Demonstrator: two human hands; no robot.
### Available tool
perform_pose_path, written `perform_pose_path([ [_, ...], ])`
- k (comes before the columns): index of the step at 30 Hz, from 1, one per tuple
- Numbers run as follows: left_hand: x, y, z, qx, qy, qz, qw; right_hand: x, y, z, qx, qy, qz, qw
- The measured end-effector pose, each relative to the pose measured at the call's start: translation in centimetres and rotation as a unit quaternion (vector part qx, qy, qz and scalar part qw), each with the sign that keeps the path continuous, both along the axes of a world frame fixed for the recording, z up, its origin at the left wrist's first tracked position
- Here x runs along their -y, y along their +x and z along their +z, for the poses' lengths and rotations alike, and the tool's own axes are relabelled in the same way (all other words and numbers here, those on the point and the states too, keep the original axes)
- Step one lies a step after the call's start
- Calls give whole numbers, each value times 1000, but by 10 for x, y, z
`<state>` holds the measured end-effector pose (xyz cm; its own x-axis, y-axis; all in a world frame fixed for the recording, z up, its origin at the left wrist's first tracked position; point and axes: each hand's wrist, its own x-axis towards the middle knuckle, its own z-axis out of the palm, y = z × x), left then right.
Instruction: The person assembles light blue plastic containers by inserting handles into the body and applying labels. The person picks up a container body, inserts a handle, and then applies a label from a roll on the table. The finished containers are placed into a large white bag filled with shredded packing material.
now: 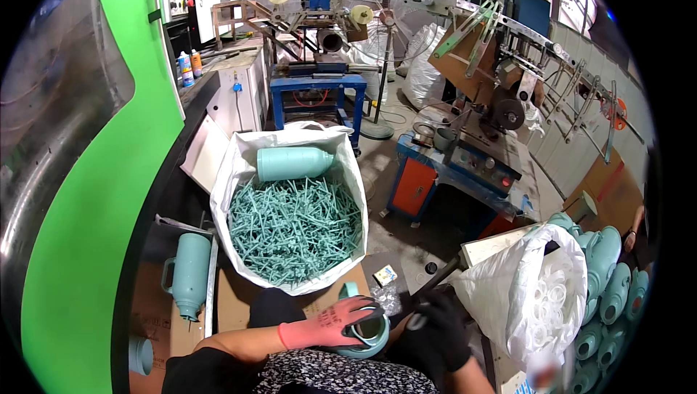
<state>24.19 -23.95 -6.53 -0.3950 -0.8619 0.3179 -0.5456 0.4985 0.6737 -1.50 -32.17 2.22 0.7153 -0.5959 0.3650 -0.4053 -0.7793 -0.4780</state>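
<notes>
My left hand (330,326), in a pink glove, grips a teal plastic jug (367,336) by its open rim, low in the middle of the view. My right hand (435,332), in a black glove, is closed around a dark tool right beside the jug's mouth; the tool's tip is hidden. Just ahead stands a big white sack (239,169) heaped with teal plastic offcuts (294,230). Another teal jug (294,163) lies on its side on top of that heap.
A teal jug (190,274) with a handle stands on a ledge to my left, beside a large green machine panel (102,220). At my right, a white bag (537,299) of pale rings and stacked teal jugs (610,285). A printing machine (479,154) stands farther back.
</notes>
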Motion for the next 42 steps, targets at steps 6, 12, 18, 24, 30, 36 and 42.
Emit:
perform_pose_path([
  [6,-3,-9,-13,-97,3,30,995,-19,40,-50,174,219,-45,959],
  [12,-17,-24,-18,-80,0,108,991,-18,19,-77,122,193,56,972],
  [18,3,-64,-47,3,-52,67,996,-41,-16,-4,74,183,58,979],
  [24,22,-110,-32,33,-64,-86,994,-43,-59,-40,22,188,95,977],
  [30,25,-128,-19,71,-62,-105,990,-45,-78,-73,-118,58,140,981],
  [36,23,-130,-9,94,-74,-145,982,-31,-89,-92,-77,113,255,957],
  [42,21,-124,-2,58,-46,-112,991,-31,-94,-79,7,38,202,979],
])
